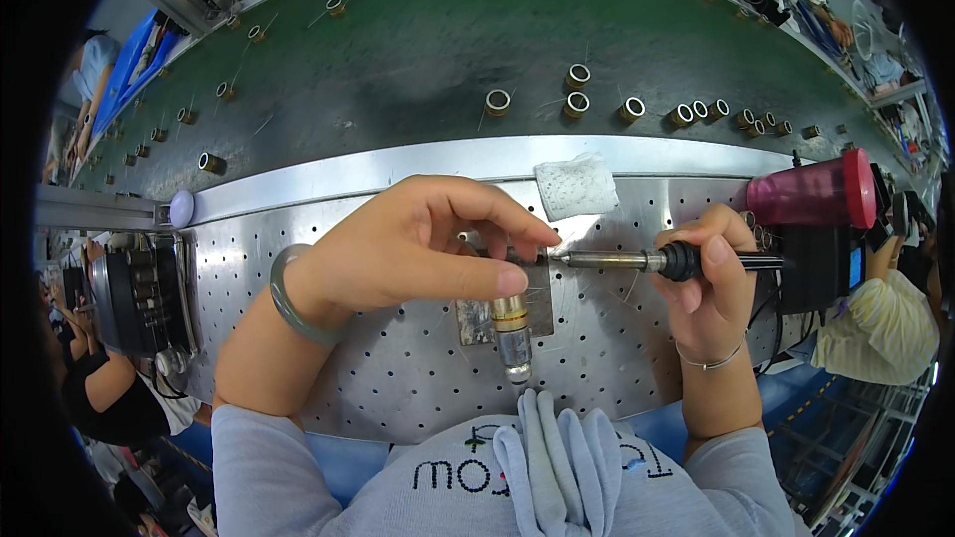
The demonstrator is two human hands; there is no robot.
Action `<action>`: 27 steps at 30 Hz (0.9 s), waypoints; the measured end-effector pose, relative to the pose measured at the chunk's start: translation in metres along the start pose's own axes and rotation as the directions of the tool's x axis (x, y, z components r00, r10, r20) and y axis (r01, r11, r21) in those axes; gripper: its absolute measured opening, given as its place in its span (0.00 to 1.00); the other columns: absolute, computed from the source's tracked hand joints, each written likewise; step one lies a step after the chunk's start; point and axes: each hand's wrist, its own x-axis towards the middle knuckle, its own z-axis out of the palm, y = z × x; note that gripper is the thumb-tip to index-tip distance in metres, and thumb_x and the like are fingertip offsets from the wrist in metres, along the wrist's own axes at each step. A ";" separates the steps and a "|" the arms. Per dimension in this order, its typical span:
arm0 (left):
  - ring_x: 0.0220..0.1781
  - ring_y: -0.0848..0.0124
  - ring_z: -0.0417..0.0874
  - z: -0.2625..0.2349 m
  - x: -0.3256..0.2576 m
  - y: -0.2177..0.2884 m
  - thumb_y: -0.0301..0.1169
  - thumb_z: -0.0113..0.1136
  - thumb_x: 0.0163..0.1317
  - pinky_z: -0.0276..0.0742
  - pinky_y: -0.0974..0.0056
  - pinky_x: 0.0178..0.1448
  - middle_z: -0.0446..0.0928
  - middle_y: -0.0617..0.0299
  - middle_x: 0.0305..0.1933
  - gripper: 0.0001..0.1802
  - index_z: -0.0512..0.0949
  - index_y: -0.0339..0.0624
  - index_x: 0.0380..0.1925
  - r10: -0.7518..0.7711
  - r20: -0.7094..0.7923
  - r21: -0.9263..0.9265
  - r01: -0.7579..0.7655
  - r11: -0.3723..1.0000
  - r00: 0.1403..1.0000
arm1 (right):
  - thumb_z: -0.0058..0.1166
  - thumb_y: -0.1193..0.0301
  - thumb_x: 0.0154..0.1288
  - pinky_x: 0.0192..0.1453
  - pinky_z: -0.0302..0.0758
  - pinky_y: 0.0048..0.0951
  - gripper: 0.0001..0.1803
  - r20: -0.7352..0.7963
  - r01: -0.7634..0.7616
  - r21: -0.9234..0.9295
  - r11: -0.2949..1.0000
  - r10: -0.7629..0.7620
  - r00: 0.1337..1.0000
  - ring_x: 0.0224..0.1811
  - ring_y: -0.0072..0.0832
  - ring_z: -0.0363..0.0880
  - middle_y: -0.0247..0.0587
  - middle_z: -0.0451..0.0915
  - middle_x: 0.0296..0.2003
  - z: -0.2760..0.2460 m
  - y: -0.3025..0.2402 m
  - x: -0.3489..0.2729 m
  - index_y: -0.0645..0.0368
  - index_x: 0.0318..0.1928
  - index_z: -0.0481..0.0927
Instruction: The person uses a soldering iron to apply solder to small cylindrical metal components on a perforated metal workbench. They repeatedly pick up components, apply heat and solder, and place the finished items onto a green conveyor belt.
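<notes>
My right hand [711, 273] grips a soldering iron [617, 260] by its black handle, its metal tip pointing left. That tip reaches a spot just beside my left fingertips. My left hand [423, 244] is curled over a small metal plate [540, 308], thumb and index finger bent around a dark small part; what the fingers hold is mostly hidden. Below the left thumb, a silver cylinder with a brass-coloured band [512, 338] lies partly over the plate, pointing toward me.
A white sponge-like pad [577, 187] lies behind the iron. To the right, a pink translucent cup [816, 191] rests on its side by a black box [811, 264]. Several metal rings with thin wires [577, 104] stand on the green belt [398, 70] beyond. Other people sit at both sides.
</notes>
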 end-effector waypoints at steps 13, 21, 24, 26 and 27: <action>0.42 0.75 0.74 0.006 0.008 -0.005 0.19 0.68 0.46 0.69 0.72 0.48 0.73 0.57 0.46 0.05 0.82 0.37 0.26 0.152 -0.223 0.177 -0.114 0.978 0.963 | 0.48 0.63 0.67 0.21 0.58 0.18 0.12 0.042 -0.010 0.014 1.000 0.009 0.999 0.15 0.13 0.60 0.35 0.75 0.19 0.005 0.005 0.004 0.60 0.33 0.73; 0.40 0.72 0.76 -0.021 -0.003 0.012 0.27 0.71 0.45 0.69 0.69 0.48 0.78 0.61 0.39 0.06 0.83 0.39 0.23 0.242 -0.308 0.681 0.036 0.731 0.920 | 0.54 0.67 0.63 0.20 0.63 0.18 0.13 0.048 0.115 -0.021 0.993 -0.114 0.992 0.15 0.18 0.64 0.45 0.75 0.22 -0.004 0.002 0.002 0.66 0.33 0.73; 0.41 0.69 0.78 -0.020 0.000 0.000 0.24 0.69 0.47 0.72 0.67 0.48 0.80 0.56 0.42 0.10 0.84 0.35 0.32 0.133 0.043 0.108 -0.137 0.985 0.990 | 0.55 0.67 0.62 0.20 0.63 0.17 0.13 0.082 0.122 -0.039 0.992 -0.118 0.990 0.15 0.17 0.64 0.45 0.75 0.21 -0.004 0.003 0.003 0.66 0.32 0.72; 0.41 0.68 0.79 -0.021 0.000 -0.005 0.23 0.67 0.49 0.73 0.67 0.48 0.80 0.54 0.42 0.13 0.83 0.32 0.37 0.100 0.175 0.042 -0.109 0.993 0.979 | 0.56 0.67 0.61 0.20 0.63 0.16 0.13 0.090 0.117 -0.048 0.992 -0.112 0.990 0.15 0.17 0.64 0.45 0.74 0.21 -0.003 0.002 0.002 0.66 0.32 0.72; 0.41 0.67 0.80 -0.021 0.000 -0.007 0.22 0.67 0.49 0.74 0.67 0.48 0.80 0.52 0.42 0.15 0.82 0.31 0.40 0.087 0.243 0.009 -0.092 0.996 0.966 | 0.56 0.67 0.61 0.20 0.63 0.16 0.13 0.086 0.117 -0.053 0.992 -0.112 0.990 0.15 0.17 0.64 0.44 0.74 0.21 -0.002 0.002 0.002 0.65 0.32 0.72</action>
